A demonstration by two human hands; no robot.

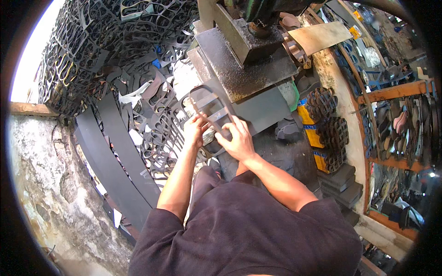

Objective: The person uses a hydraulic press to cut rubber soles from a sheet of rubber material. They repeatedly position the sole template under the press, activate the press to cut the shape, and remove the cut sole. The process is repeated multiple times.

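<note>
A dark, sole-shaped cutting die [231,120], an oblong frame with crossbars, is tilted up in front of me at the near left edge of the press. My right hand [238,140] grips its right side, the thumb toward me and the fingers over the edge. At its left side my left hand [195,132] is closed, fingertips pinched at the rim; a small piece between them cannot be made out. Beyond the die, a flat grey sheet [264,112] lies under the heavy press block [246,64].
Cut-out sheet scraps [87,50] pile high at the far left. Two long dark strips [108,156] lean near the stained wall [60,179]. To the right stand yellow boxes [307,124] with stacked dark pieces, beside wooden shelves [396,92] of sole shapes.
</note>
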